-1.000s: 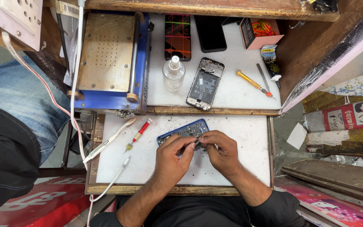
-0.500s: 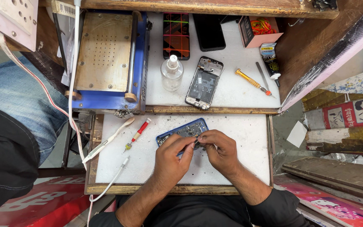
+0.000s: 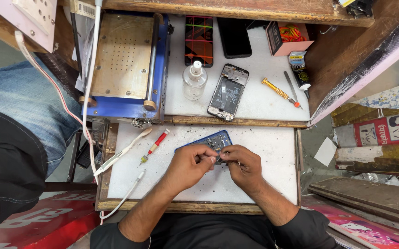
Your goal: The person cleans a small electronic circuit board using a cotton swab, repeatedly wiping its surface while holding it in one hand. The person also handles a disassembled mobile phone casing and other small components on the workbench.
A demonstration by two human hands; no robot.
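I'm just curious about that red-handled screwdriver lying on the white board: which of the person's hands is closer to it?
The left. The left hand works just to the right of the red-handled screwdriver, without touching it. The right hand lies farther right, beyond the left, over the blue phone frame.

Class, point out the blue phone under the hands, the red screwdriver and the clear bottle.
blue phone [image 3: 213,139], head view, its top edge.
red screwdriver [image 3: 157,143], head view, its handle.
clear bottle [image 3: 194,83], head view, its body.

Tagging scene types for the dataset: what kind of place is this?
Most likely a small phone repair bench. An opened phone lies back-off on the white worktop, a blue screen-separator machine stands beside it, and both hands work on a blue-framed phone.
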